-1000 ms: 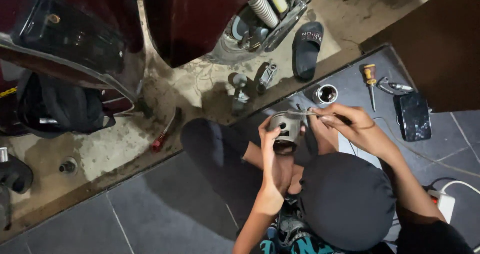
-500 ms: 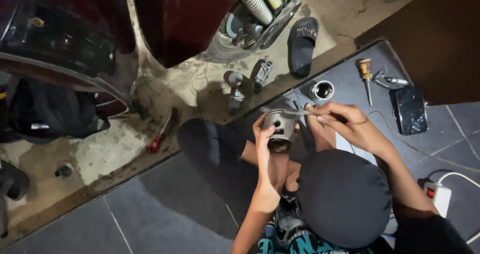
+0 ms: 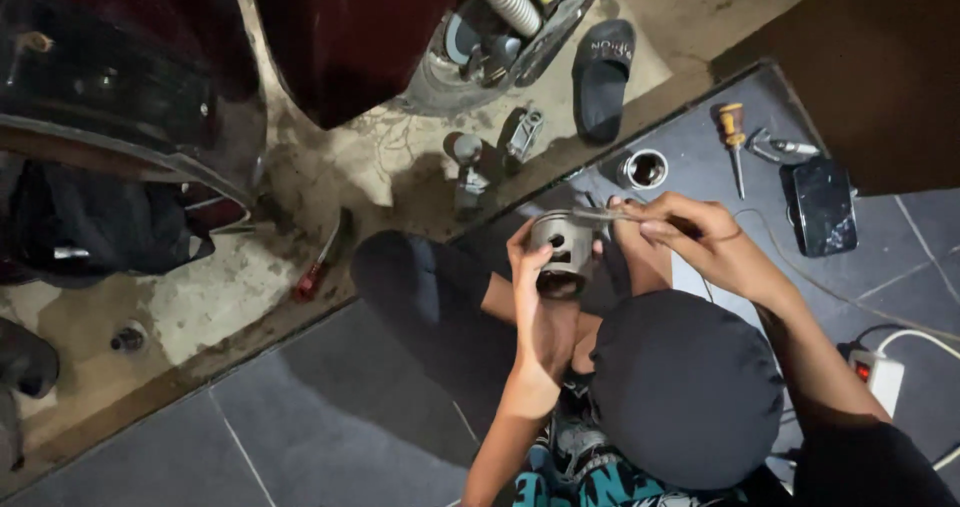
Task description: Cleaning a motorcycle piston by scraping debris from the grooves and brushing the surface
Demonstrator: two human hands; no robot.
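Piston (image 3: 560, 250), a grey metal cylinder with a round hole in its side, sat gripped in the left hand (image 3: 540, 297), whose fingers wrapped around its wall and held it up in front of the person's chest. The overhead view looked down on a person seated on dark grey floor tiles (image 3: 330, 417), head covered by a black cap (image 3: 685, 387).

The right hand (image 3: 690, 239) was closed around a thin metal tool (image 3: 605, 214), pinched between thumb and fingers, with its tip touching the top rim of the piston. Both hands were close together, the right just beside the left.

Beyond the right hand, on the tiles, stood a small round metal cup (image 3: 643, 169). Further out from that hand lay a screwdriver (image 3: 733, 142) with a yellow handle, a small metal part (image 3: 775, 147) just beside it, and a black phone (image 3: 822, 205) lying flat. Near the right elbow sat a white power strip (image 3: 878, 377) with a red switch.

Beyond the left hand, on rough concrete, lay a black sandal (image 3: 603, 77) and two small engine parts (image 3: 490, 152). A dark red motorcycle body (image 3: 350, 27) filled the far side. Well off to the left hand's outer side lay a red-handled tool (image 3: 318, 267).
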